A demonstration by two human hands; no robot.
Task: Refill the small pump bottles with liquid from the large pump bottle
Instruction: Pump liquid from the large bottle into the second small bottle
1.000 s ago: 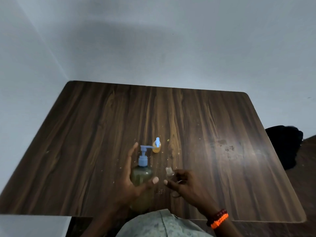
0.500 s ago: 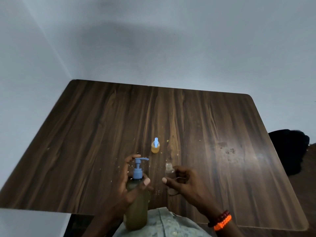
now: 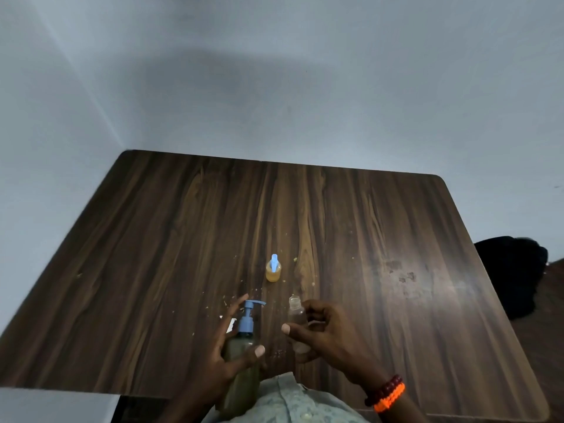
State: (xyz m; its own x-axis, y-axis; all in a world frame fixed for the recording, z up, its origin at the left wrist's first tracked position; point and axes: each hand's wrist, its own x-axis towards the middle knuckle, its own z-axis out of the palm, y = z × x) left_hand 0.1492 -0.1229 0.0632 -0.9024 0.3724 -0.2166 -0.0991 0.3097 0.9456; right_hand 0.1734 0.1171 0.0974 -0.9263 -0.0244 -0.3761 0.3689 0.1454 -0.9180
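So the wooden table point(image 3: 183, 254) takes up most of the view. Close to the near edge, the left hand point(image 3: 225, 355) wraps around the large pump bottle point(image 3: 242, 370), thumb across the front, fingers curled behind, with the bottle lifted toward the body. The right hand point(image 3: 323, 331) pinches an uncapped small clear bottle point(image 3: 296, 319) between thumb and fingers, just beside the big one.

Tip for this step: I'd bring the blue pump head point(image 3: 248, 315) spout right over that little open neck before pressing, and keep the small bottle upright and braced. The neck is narrow, so slow half-presses beat one big squirt, otherwise it'll dribble down the side.

Further back stands a second small bottle point(image 3: 273, 270), amber liquid, blue cap on, so it looks done already.

Hard to tell: whether the clear one has any liquid in it, where its cap went, and the big bottle's base is hidden behind the shirt. Small crumbs and a white scrap point(image 3: 231, 325) sit nearby, too blurry to name.
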